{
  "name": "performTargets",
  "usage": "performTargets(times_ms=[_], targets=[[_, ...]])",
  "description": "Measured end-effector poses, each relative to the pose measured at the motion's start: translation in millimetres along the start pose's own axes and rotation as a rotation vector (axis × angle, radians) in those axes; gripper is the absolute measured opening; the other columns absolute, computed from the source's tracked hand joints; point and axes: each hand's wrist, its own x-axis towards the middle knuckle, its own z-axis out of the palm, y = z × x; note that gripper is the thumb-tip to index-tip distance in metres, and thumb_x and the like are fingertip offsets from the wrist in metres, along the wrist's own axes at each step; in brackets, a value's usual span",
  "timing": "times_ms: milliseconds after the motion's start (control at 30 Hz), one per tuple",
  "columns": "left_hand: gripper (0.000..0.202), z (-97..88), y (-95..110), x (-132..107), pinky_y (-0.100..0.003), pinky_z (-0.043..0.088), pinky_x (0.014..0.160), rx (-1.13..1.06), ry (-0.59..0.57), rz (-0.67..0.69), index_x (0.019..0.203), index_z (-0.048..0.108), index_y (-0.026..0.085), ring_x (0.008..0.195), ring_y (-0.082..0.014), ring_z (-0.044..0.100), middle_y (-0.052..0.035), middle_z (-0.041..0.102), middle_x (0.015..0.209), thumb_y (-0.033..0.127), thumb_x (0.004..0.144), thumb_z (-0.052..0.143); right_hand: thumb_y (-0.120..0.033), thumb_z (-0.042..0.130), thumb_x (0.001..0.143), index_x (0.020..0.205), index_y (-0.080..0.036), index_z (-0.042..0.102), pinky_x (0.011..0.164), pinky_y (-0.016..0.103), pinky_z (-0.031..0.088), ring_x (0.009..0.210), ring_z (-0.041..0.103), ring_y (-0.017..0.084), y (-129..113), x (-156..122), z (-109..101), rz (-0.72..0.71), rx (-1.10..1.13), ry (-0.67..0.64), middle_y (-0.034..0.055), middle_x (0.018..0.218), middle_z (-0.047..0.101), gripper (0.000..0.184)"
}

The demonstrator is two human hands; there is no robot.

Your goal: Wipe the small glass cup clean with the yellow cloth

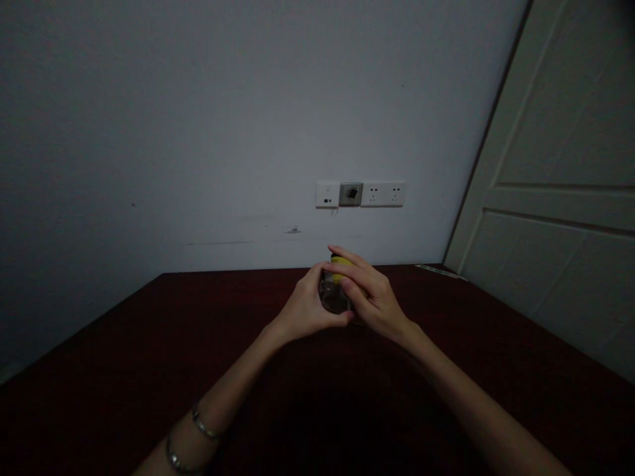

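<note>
My left hand is closed around a clear glass cup, thumb below and fingers behind it. My right hand is closed over a yellow sponge with a dark edge, pressed against the upper part of the glass. Fingers of both hands cover much of the cup and the sponge, so their full shapes are hidden. Both hands are close together, just above the dark red table.
Behind the table rises a pale wall with a row of sockets. A panelled door stands at the right. Near the table's back right corner lies a thin pale strip. Two bracelets circle my left forearm.
</note>
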Motion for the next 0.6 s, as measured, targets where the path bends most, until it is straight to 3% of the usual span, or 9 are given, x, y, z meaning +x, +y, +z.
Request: performTargets(times_ms=[133, 300, 400, 467, 600], targets=[[0.073, 1.6, -1.9, 0.2, -0.034, 0.050, 0.075, -0.014, -0.011, -0.031, 0.118, 0.041, 0.014, 0.089, -0.0219, 0.059, -0.0088, 0.058, 0.104, 0.023, 0.054, 0.075, -0.022, 0.048, 0.087, 0.111, -0.024, 0.063, 0.106, 0.046, 0.034, 0.129, 0.039, 0.022, -2.0, -0.8, -1.5, -0.136, -0.056, -0.046, 0.0048, 0.134, 0.051, 0.028], [0.071, 2.3, 1.4, -0.6, -0.038, 0.048, 0.083, 0.054, 0.033, 0.056, 0.117, 0.044, 0.013, 0.096, -0.0233, 0.057, -0.0107, 0.057, 0.109, 0.032, 0.055, 0.075, -0.026, 0.043, 0.091, 0.103, -0.026, 0.067, 0.098, 0.041, 0.043, 0.115, 0.055, 0.019, -0.8, 4.9, 4.5, 0.110, 0.132, 0.122, 0.0038, 0.123, 0.060, 0.027], [0.070, 3.1, 1.1, -0.8, -0.038, 0.048, 0.084, 0.071, 0.041, 0.031, 0.116, 0.046, 0.013, 0.096, -0.0232, 0.058, -0.0105, 0.058, 0.108, 0.033, 0.055, 0.075, -0.028, 0.042, 0.091, 0.100, -0.026, 0.068, 0.095, 0.040, 0.046, 0.110, 0.058, 0.019, 0.3, 6.8, 7.3, 0.201, 0.152, 0.150, 0.0046, 0.119, 0.062, 0.027], [0.065, 4.1, -1.9, 0.1, -0.037, 0.049, 0.082, 0.079, 0.033, -0.005, 0.113, 0.048, 0.013, 0.094, -0.0229, 0.058, -0.0104, 0.059, 0.107, 0.031, 0.056, 0.075, -0.027, 0.043, 0.091, 0.104, -0.024, 0.067, 0.096, 0.041, 0.045, 0.112, 0.057, 0.019, -1.1, 5.9, 7.7, 0.150, 0.050, 0.107, 0.0061, 0.121, 0.061, 0.027], [0.033, 5.6, -10.4, 3.4, -0.036, 0.048, 0.084, 0.149, -0.072, 0.011, 0.101, 0.058, 0.016, 0.094, -0.0211, 0.059, -0.0078, 0.062, 0.102, 0.023, 0.070, 0.062, -0.024, 0.050, 0.087, 0.112, -0.021, 0.063, 0.104, 0.047, 0.038, 0.126, 0.043, 0.024, -6.0, 1.5, 7.5, -0.107, -0.219, -0.109, 0.0076, 0.130, 0.054, 0.029]])
